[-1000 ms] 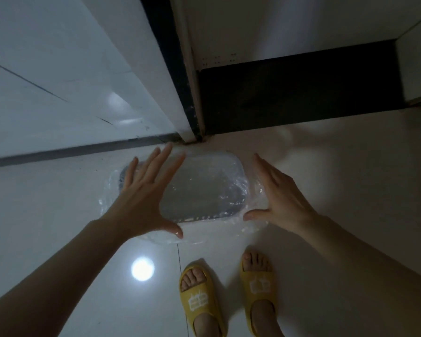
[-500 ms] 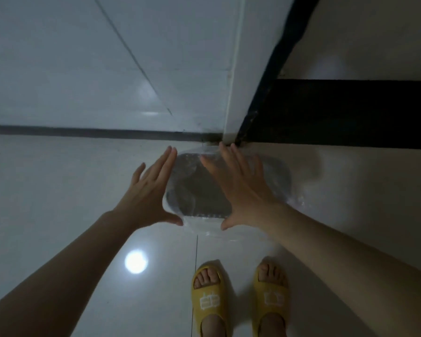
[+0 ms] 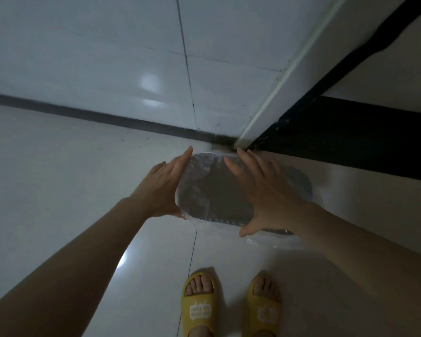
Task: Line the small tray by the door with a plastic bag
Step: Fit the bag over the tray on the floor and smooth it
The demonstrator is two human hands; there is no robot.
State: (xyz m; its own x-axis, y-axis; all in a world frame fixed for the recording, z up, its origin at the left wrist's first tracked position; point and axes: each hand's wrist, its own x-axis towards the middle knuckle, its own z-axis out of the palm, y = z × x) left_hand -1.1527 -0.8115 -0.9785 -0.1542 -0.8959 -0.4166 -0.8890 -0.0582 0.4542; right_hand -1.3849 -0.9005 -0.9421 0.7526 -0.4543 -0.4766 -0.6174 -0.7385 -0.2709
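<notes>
Head view, near to far: beyond my yellow slippers (image 3: 231, 305), my left hand (image 3: 164, 188) and right hand (image 3: 260, 190), fingers spread and gripping nothing, flank and cover the bag-wrapped tray (image 3: 214, 190) on the floor beside the door frame (image 3: 260, 122); press the plastic bag (image 3: 272, 240) flat, evenly outward.

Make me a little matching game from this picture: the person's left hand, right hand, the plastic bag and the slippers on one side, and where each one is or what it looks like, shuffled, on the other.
Things:
1. left hand
2. right hand
3. plastic bag
4. slippers

Descriptions:
A. yellow, on the feet at the bottom of the view
B. clear and crinkled, over the dark tray
C. open, at the tray's left end
D. spread flat over the tray's middle

Pairs: 1-C, 2-D, 3-B, 4-A
</notes>
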